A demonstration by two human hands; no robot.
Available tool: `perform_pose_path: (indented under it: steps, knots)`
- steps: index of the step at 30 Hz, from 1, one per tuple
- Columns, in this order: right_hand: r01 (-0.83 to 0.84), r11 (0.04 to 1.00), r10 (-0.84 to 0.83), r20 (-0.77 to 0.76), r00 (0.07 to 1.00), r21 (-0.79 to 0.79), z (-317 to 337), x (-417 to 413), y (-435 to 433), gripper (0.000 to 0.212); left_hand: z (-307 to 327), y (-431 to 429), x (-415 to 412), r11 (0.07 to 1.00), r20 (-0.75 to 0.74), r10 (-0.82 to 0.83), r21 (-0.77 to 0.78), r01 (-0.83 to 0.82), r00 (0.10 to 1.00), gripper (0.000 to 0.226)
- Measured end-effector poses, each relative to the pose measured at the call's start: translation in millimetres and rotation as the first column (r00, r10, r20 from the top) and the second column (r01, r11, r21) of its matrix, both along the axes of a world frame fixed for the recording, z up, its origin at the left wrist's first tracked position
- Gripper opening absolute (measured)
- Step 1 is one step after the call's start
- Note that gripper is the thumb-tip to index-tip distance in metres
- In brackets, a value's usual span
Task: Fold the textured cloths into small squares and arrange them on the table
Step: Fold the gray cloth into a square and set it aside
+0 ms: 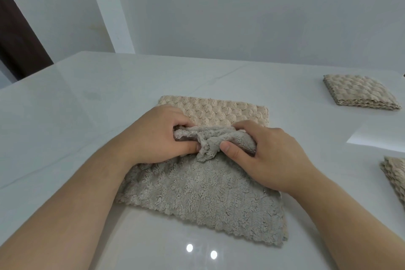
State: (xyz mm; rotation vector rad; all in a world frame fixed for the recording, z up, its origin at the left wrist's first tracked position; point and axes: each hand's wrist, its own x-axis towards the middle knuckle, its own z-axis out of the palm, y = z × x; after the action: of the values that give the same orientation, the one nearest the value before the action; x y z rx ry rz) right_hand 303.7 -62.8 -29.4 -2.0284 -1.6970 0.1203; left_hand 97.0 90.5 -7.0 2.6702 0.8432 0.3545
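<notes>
Both hands have a closed grip on the same bunched-up edge. The left hand (157, 136) is curling its fingers round the fluffy grey fold from the left, and the right hand (269, 158) is pinching it between thumb and fingers from the right. The cloth (197, 193) is lying mid-surface (87, 105), grey fuzzy side near, beige bubbly side showing at the far end. A folded square (359, 92) is sitting well apart at far right, and a second folded cloth (394, 173) is poking in at the right edge.

Both hands (210, 144) pinching bunched cloth (197, 193) edge, white table (76, 98), folded cloth (359, 92) far right
</notes>
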Motion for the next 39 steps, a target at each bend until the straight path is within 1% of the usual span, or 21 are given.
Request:
perform_pose_path:
  steps: [1,3,6,7,9,10,11,14,15,16,19,22,24,25,27,29,32,34,37,38,39]
  knots:
    - [0.016,0.999,-0.014,0.066,0.998,-0.031,0.4,1.0,0.1,0.068,-0.1,-1.0,0.1,1.0,0.055,0.015,-0.021,-0.014,0.998,0.056]
    - [0.001,0.999,0.004,0.086,0.996,-0.053,-1.3,4.2,0.0,0.075,0.8,-4.1,0.6,0.997,0.159,0.031,-0.075,-0.019,0.987,0.052]
    - [-0.089,0.996,0.089,0.02,0.996,0.001,-0.2,3.3,-1.9,0.064,1.4,-8.5,1.2,0.986,0.235,0.031,-0.167,0.009,0.972,0.05]
    - [-0.111,0.994,0.111,-0.014,0.994,-0.004,1.1,1.8,-2.2,0.064,1.7,-10.2,1.5,0.98,0.249,0.029,-0.199,0.022,0.968,0.049]
    - [-0.118,0.99,0.111,-0.09,0.99,-0.079,4.0,-0.8,-2.7,0.083,3.1,-13.6,2.2,0.968,0.277,0.017,-0.246,0.053,0.961,0.047]
    - [-0.117,0.989,0.104,-0.137,0.985,-0.093,4.1,-1.5,-2.8,0.087,4.2,-15.4,2.4,0.964,0.29,0.01,-0.256,0.067,0.957,0.045]
    - [-0.121,0.99,0.106,-0.188,0.976,-0.07,2.9,-1.9,-1.7,0.081,5.1,-17.0,2.5,0.961,0.307,0.006,-0.264,0.08,0.952,0.043]
    - [-0.107,0.991,0.13,-0.352,0.927,0.086,-1.1,-0.7,1.4,0.04,9.4,-19.9,2.7,0.94,0.351,0.004,-0.321,0.116,0.936,0.02]
    - [-0.096,0.986,0.144,-0.395,0.907,0.14,-1.3,-0.6,2.1,0.03,11.0,-20.4,2.6,0.929,0.36,-0.001,-0.346,0.135,0.933,0.015]
    - [-0.082,0.979,0.157,-0.431,0.889,0.187,-0.7,-0.9,2.6,0.026,12.1,-21.0,1.7,0.914,0.36,-0.003,-0.377,0.148,0.933,0.021]
    - [-0.018,0.957,0.172,-0.515,0.84,0.289,1.5,-2.0,5.3,0.023,12.5,-20.3,-4.8,0.871,0.332,-0.02,-0.458,0.18,0.943,0.056]
    - [0.068,0.945,0.143,-0.593,0.792,0.319,1.9,1.6,8.2,0.025,16.3,-20.5,-11.3,0.843,0.283,0.001,-0.516,0.152,0.959,0.079]
    - [0.104,0.94,0.133,-0.627,0.768,0.326,2.9,2.6,8.2,0.024,19.2,-20.3,-12.6,0.816,0.204,0.01,-0.568,0.11,0.979,0.088]
    - [0.117,0.938,0.128,-0.642,0.756,0.325,2.8,2.3,8.2,0.024,21.4,-20.9,-12.1,0.806,0.168,0.001,-0.583,0.098,0.986,0.086]
    - [0.146,0.938,0.101,-0.651,0.752,0.314,1.9,1.3,8.0,0.026,23.6,-21.8,-11.0,0.793,0.141,-0.022,-0.6,0.103,0.99,0.066]
    - [0.188,0.934,0.061,-0.654,0.754,0.304,1.1,1.6,8.0,0.025,24.3,-22.9,-9.8,0.806,0.151,-0.018,-0.582,0.104,0.988,0.052]
    - [0.247,0.923,0.0,-0.641,0.767,0.296,0.5,4.7,7.9,0.026,24.3,-22.1,-7.4,0.846,0.118,0.003,-0.53,0.06,0.993,0.046]
    - [0.245,0.925,-0.007,-0.632,0.775,0.29,-1.0,5.0,8.1,0.03,18.5,-16.6,-7.6,0.84,0.091,0.0,-0.541,0.05,0.996,0.044]
    - [0.249,0.922,-0.034,-0.577,0.816,0.298,-4.3,4.7,8.1,0.034,12.0,-12.8,-8.0,0.836,0.079,0.031,-0.548,0.017,0.996,0.059]
    - [0.25,0.918,-0.049,-0.537,0.842,0.307,-5.2,5.2,8.2,0.034,11.2,-12.8,-7.6,0.83,0.1,0.027,-0.557,0.034,0.995,0.054]
    - [0.253,0.915,-0.071,-0.491,0.868,0.316,-5.6,5.9,8.4,0.034,10.3,-12.7,-6.8,0.819,0.141,0.015,-0.57,0.069,0.99,0.044]
